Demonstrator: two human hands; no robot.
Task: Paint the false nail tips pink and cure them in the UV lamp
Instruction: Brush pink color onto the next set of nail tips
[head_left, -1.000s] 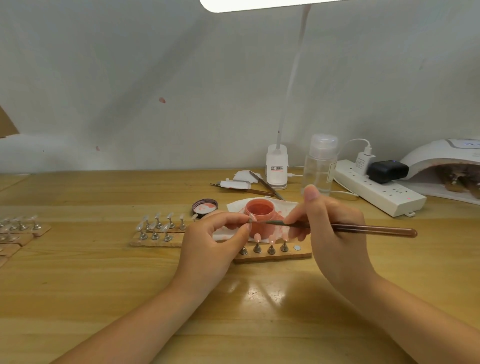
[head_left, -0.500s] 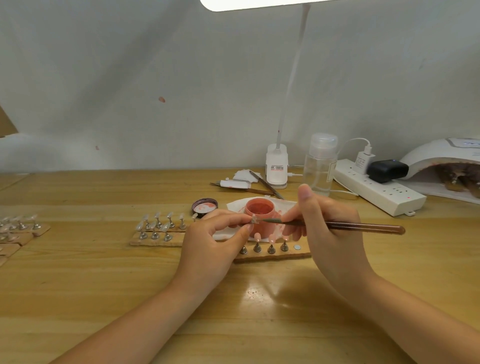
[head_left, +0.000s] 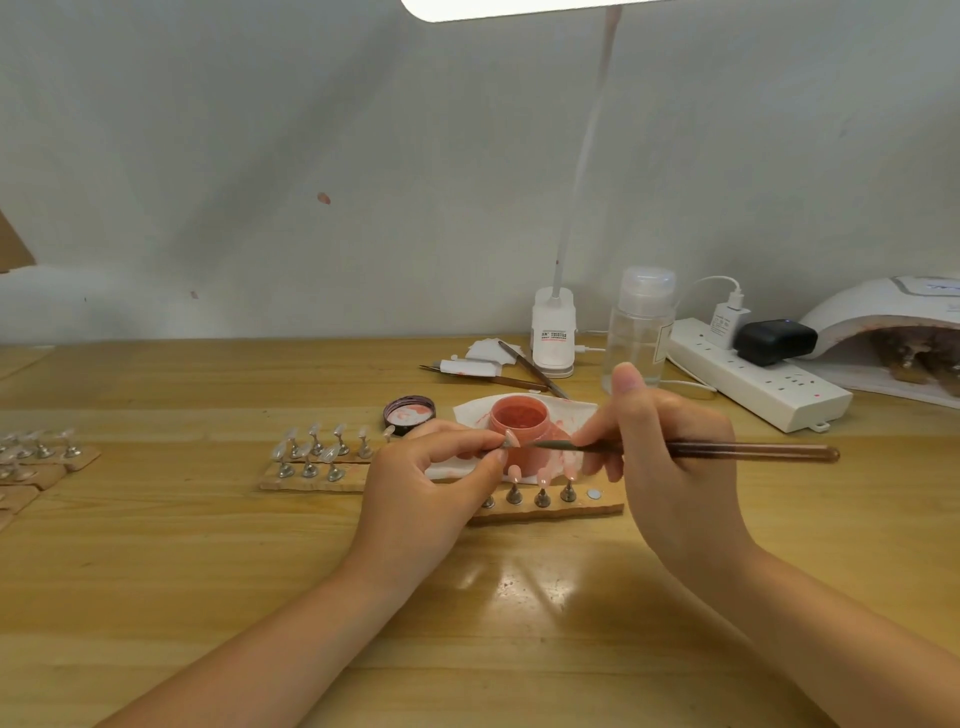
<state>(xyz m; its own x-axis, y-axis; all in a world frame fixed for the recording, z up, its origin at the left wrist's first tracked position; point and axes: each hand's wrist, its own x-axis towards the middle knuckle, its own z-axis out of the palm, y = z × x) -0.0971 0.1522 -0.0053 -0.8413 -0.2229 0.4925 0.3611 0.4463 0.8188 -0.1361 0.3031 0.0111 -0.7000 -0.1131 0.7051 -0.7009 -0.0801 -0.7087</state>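
- Hiding part of the near wooden strip holder (head_left: 550, 512) behind the left hand (head_left: 421, 493); showing three pink-coated nail tips on metal stands (head_left: 540, 480) and one bare round metal disc (head_left: 592, 494) at the strip's right end.
- Cutting off the white domed UV lamp (head_left: 883, 306) at the right frame edge; leaving the contents of its opening dark and hard to make out.
- Cutting off the flat wooden strips with clear tips (head_left: 47, 452) at the left frame edge.
- Pinching a small false nail tip on its metal stand (head_left: 510, 439) between left thumb and forefinger, just in front of the open pink gel pot (head_left: 519, 431); leaving the stand's base hidden by the fingers; pointing the tip up and to the right, towards the brush.
- Gripping the slim brown-handled nail brush (head_left: 701, 449) in the right hand (head_left: 670, 457), forefinger raised and straight.
- Lying nearly horizontal, long axis running left to right; pointing the bristle end left, just beside the held tip; too fine to tell whether touching.
- Standing the gel pot on a white stained paper towel (head_left: 467, 410), beside the dark round lid (head_left: 409, 413).
- Resting a second wooden strip of clear uncoated tips (head_left: 317, 457) to the left of the left hand.
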